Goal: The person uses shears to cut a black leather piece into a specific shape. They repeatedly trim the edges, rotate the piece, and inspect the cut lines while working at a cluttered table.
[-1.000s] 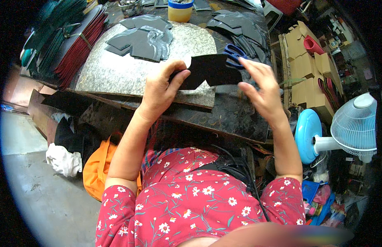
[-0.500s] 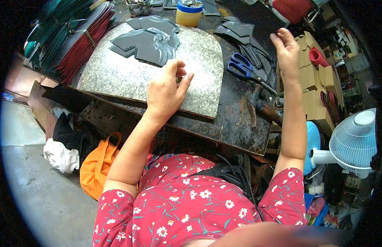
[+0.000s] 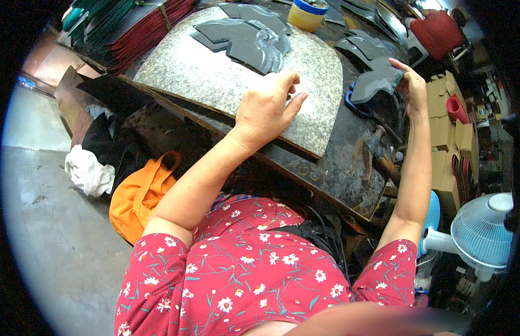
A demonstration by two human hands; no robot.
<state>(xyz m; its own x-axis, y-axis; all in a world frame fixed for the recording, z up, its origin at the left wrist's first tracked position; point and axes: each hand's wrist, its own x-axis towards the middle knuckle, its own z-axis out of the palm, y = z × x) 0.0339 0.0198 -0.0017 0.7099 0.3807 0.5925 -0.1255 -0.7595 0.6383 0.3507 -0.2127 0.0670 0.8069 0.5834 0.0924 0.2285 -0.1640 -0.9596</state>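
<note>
In my right hand point(image 3: 412, 89) is a flat dark grey cut piece point(image 3: 375, 84), pinched at its right edge and lifted over the table's right side. Its face has paler smears. Beneath it, blue-handled scissors point(image 3: 355, 107) are mostly hidden. My left hand point(image 3: 269, 105) hovers at the near part of the speckled pale board point(image 3: 176, 61), fingers curled and thumb apart from them. The inside of its fingers is hidden. Just beyond it, overlapping grey cut pieces point(image 3: 237, 42) with whitish smears lie on the board. More grey pieces point(image 3: 363, 45) lie to the board's right.
A yellow tub with a blue rim point(image 3: 307, 15) stands behind the board. Bundled red-edged sheets point(image 3: 151, 33) are stacked far left. A hammer point(image 3: 383, 154) lies near the table's right edge. Cardboard boxes point(image 3: 439, 140) and a blue fan point(image 3: 481, 229) are at right, an orange bag point(image 3: 139, 196) below left.
My right hand, empty before, now grips a grey piece, which covers much of the scissors. The view has shifted, so the table sits farther up and right. My left hand stays curled over the board.
</note>
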